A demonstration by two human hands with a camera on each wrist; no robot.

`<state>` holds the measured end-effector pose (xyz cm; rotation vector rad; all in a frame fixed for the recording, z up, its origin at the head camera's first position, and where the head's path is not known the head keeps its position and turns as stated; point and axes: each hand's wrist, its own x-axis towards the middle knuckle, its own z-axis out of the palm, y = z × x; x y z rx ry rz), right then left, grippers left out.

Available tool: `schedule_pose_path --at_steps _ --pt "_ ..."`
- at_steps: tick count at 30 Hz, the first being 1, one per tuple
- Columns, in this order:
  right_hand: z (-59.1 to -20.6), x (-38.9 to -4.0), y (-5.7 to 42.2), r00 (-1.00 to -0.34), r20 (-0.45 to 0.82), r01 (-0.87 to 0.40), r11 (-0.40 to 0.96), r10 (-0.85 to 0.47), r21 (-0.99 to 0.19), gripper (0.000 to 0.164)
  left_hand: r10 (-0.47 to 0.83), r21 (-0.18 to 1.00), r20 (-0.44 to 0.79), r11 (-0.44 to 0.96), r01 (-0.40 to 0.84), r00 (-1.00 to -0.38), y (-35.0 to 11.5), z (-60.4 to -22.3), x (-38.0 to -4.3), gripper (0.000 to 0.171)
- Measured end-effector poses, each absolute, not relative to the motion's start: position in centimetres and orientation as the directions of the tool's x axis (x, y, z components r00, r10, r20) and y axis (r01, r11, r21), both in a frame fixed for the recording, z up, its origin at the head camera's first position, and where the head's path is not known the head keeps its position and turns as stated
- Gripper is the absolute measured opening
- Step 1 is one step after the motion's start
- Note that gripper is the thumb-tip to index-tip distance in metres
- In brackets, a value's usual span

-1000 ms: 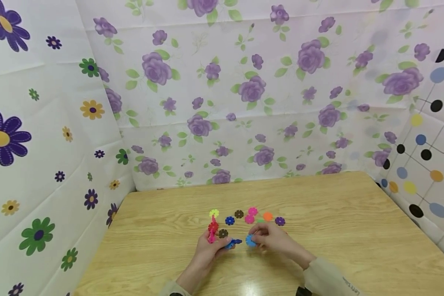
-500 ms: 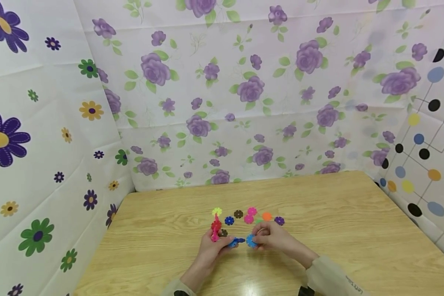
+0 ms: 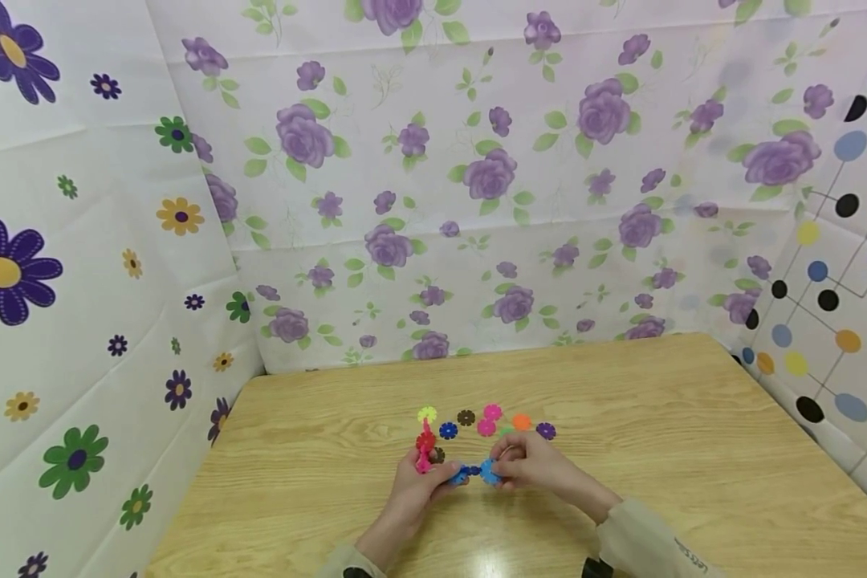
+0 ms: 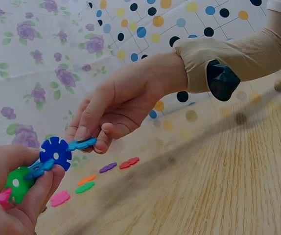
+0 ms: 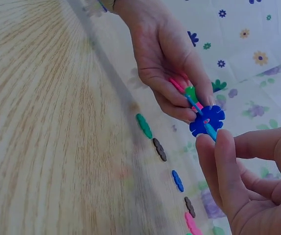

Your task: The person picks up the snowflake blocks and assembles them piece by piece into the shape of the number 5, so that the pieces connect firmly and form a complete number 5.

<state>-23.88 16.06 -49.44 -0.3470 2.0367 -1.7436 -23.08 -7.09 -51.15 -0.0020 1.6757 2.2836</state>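
My left hand (image 3: 413, 488) pinches a chain of interlocking notched plastic discs by a light blue disc (image 4: 41, 168). At the chain's end stands a dark blue disc (image 4: 56, 154); a green disc (image 4: 17, 183) sits against the fingers. The chain's other arm runs away from me past a red disc (image 3: 425, 441) to a yellow disc (image 3: 427, 414). Between thumb and fingers my right hand (image 3: 538, 467) pinches another light blue disc (image 3: 489, 471). Its edge meets the dark blue disc's edge; how deep the notches sit, I cannot tell.
Loose discs lie on the wooden table (image 3: 318, 449) beyond the hands: a blue disc (image 3: 448, 431), a brown disc (image 3: 466, 417), a pink disc (image 3: 492, 412), an orange disc (image 3: 522, 422), a purple disc (image 3: 545, 431) and several others. Patterned cloth (image 3: 433, 241) hangs behind and at both sides.
My left hand has moved right with the chain, closing the gap to the light blue disc in my right hand. The dark blue disc now touches it. My right hand has hardly moved.
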Motion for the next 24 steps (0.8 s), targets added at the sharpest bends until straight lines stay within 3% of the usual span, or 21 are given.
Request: schedule_pose_path --at_steps 24 --pt "-46.9 -21.7 15.9 -0.900 0.015 -0.124 0.224 -0.435 -0.967 0.010 0.269 0.958 -0.133 -0.213 -0.193 -0.954 -5.8 -49.3 -22.1 0.041"
